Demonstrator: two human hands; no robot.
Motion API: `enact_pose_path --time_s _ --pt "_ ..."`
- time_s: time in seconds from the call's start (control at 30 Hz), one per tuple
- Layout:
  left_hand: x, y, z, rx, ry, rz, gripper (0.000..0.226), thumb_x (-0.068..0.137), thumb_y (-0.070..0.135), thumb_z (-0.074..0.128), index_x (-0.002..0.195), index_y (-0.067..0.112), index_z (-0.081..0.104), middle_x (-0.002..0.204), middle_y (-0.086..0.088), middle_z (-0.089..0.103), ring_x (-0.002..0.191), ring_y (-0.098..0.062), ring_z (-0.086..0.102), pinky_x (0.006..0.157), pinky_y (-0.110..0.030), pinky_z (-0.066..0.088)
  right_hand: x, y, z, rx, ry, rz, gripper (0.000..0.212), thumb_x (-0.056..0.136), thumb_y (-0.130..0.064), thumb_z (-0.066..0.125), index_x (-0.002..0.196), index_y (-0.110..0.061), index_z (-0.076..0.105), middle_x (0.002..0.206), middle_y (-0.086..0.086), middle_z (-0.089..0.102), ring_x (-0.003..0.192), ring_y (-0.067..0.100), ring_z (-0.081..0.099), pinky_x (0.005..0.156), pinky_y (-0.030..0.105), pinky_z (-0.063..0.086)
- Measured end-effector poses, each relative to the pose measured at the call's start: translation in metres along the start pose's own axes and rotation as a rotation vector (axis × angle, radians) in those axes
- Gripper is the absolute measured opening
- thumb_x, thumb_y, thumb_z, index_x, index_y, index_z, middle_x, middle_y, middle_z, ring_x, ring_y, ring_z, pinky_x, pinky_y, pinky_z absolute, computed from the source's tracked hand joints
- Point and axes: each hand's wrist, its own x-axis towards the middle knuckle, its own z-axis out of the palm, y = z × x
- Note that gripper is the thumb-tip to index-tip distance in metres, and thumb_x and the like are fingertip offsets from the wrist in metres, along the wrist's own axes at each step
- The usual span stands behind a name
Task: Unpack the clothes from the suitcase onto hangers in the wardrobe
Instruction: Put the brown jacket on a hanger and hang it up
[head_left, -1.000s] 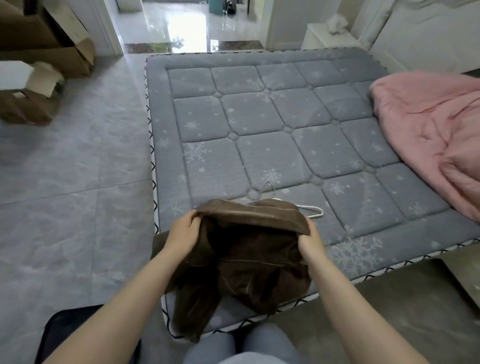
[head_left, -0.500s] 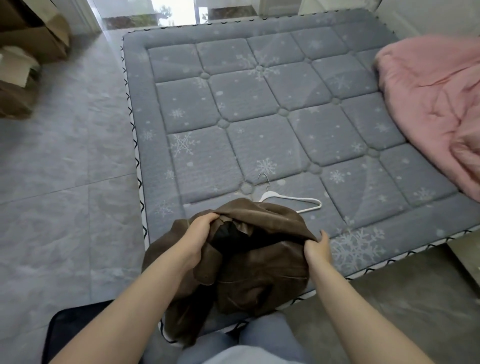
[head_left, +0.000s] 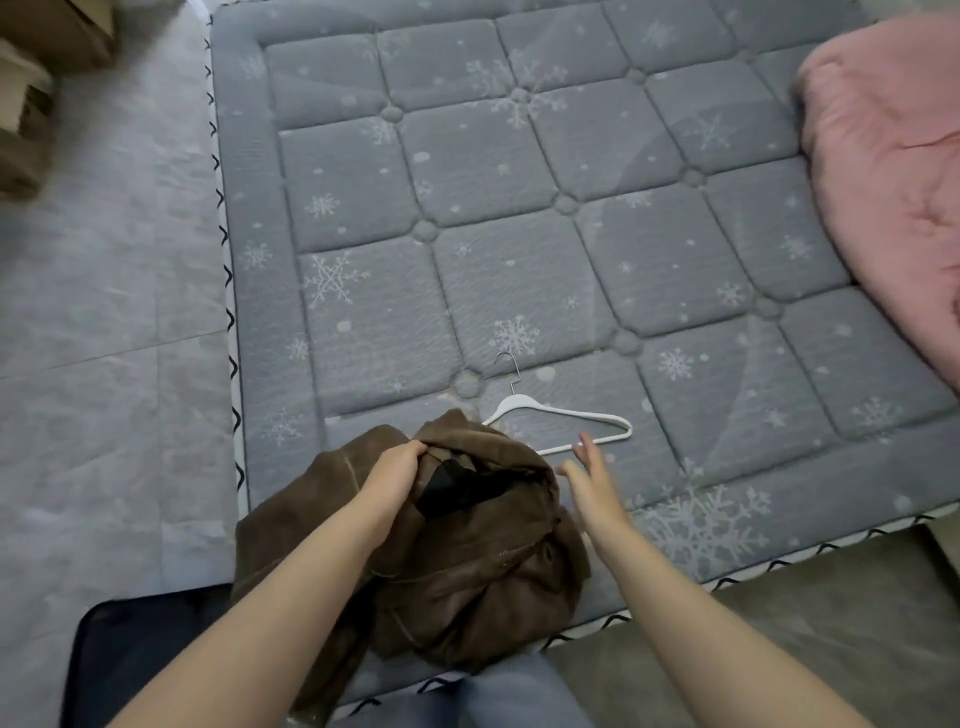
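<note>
A brown garment (head_left: 467, 561) lies bunched on the near corner of the grey quilted mattress (head_left: 519, 208), partly hanging over the edge. My left hand (head_left: 395, 467) grips its upper edge, and a dark lining shows in the opening. My right hand (head_left: 589, 475) is off the cloth, fingers straight, just in front of the white hanger (head_left: 566, 421). The hanger lies flat on the mattress behind the garment, its metal hook pointing away from me. A black suitcase (head_left: 140, 654) sits on the floor at the lower left, mostly behind my left arm.
A pink duvet (head_left: 888, 171) is heaped on the mattress's right side. Cardboard boxes (head_left: 36, 83) stand on the tiled floor at the far left. My knees in blue jeans (head_left: 514, 696) are at the mattress's near edge.
My right hand let go of the garment and moved forward toward the hanger with straight fingers. My left hand kept its grip. The view tilted down and closer to the mattress.
</note>
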Motion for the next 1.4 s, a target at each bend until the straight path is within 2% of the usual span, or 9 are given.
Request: enact_pose_path --time_s 0.33,0.5,0.6,0.7,0.8,1.03,1.13,1.23,1.4 --pt "0.058 -0.025 0.022 -0.009 0.065 0.214 0.034 0.099 0.026 0.042 0.084 0.019 0.072 0.083 0.006 0.073 0.086 -0.014 0.065 0.073 -0.029 0.046 0.121 0.002 0.034 -0.126 -0.182 0.164 0.06 0.098 -0.009 0.052 0.153 -0.018 0.03 0.152 0.008 0.042 0.127 0.026 0.052 0.092 0.031 0.042" --pt "0.08 -0.043 0.019 0.014 0.059 0.277 0.031 0.094 0.021 0.052 0.064 0.02 0.059 0.059 0.013 0.06 0.065 -0.007 0.057 0.067 -0.032 0.04 0.173 -0.004 0.037 -0.84 0.071 -0.109 0.056 0.087 -0.018 0.063 0.138 -0.006 0.045 0.142 0.016 0.05 0.13 0.036 0.046 0.107 0.041 0.038" --pt "0.087 -0.05 0.018 0.065 0.0 0.282 0.008 0.082 0.031 0.061 0.08 0.025 0.067 0.076 0.016 0.069 0.075 -0.001 0.063 0.069 -0.023 0.048 0.201 -0.001 0.041 -1.099 0.059 -0.157 0.07 0.087 -0.025 0.063 0.148 -0.01 0.031 0.153 0.01 0.037 0.142 0.032 0.03 0.113 0.043 0.027" --pt "0.094 -0.058 0.012 0.189 -0.161 0.217 0.043 0.074 0.025 0.071 0.112 0.04 0.057 0.102 0.022 0.068 0.093 0.008 0.063 0.073 -0.009 0.048 0.214 0.012 0.045 -1.2 -0.088 -0.043 0.086 0.09 -0.024 0.061 0.157 -0.015 0.007 0.165 0.004 0.014 0.151 0.031 0.012 0.12 0.048 0.012" --pt "0.096 -0.061 0.008 0.29 -0.248 0.229 0.07 0.076 0.015 0.072 0.135 0.035 0.04 0.119 0.019 0.06 0.105 0.007 0.059 0.087 -0.014 0.048 0.215 0.018 0.045 -1.295 -0.011 -0.148 0.071 0.089 -0.021 0.061 0.151 -0.017 0.026 0.15 0.013 0.033 0.141 0.033 0.031 0.119 0.049 0.02" --pt "0.092 -0.061 0.007 0.653 0.027 0.392 0.045 0.079 0.027 0.072 0.117 0.023 0.047 0.104 0.006 0.054 0.099 -0.014 0.057 0.074 -0.021 0.042 0.194 0.022 0.039 -1.098 -0.044 0.019 0.038 0.097 -0.028 0.05 0.13 -0.012 0.058 0.136 0.021 0.048 0.124 0.037 0.048 0.106 0.044 0.041" --pt "0.085 -0.071 -0.003 0.778 0.282 0.155 0.049 0.077 0.063 0.064 0.104 0.026 0.046 0.099 0.005 0.053 0.095 -0.019 0.055 0.072 -0.035 0.048 0.165 0.016 0.035 -0.975 -0.026 -0.093 0.033 0.092 -0.032 0.05 0.113 -0.015 0.069 0.117 0.017 0.063 0.112 0.037 0.058 0.095 0.043 0.048" --pt "0.083 -0.086 -0.012 0.68 0.263 -0.092 0.051 0.082 0.069 0.054 0.1 0.024 0.042 0.101 -0.001 0.058 0.097 -0.028 0.06 0.075 -0.037 0.05 0.136 0.01 0.03 -0.856 -0.008 -0.133 0.028 0.085 -0.048 0.054 0.084 -0.025 0.07 0.089 0.007 0.071 0.095 0.033 0.064 0.079 0.039 0.052" --pt "0.08 -0.094 -0.019 0.263 0.324 -0.046 0.034 0.094 0.042 0.058 0.107 0.014 0.044 0.11 -0.011 0.06 0.108 -0.035 0.058 0.077 -0.033 0.039 0.082 0.0 0.036 -0.848 0.17 -0.223 0.067 0.081 -0.082 0.042 0.068 -0.018 0.056 0.071 0.004 0.066 0.079 0.032 0.062 0.069 0.039 0.049"
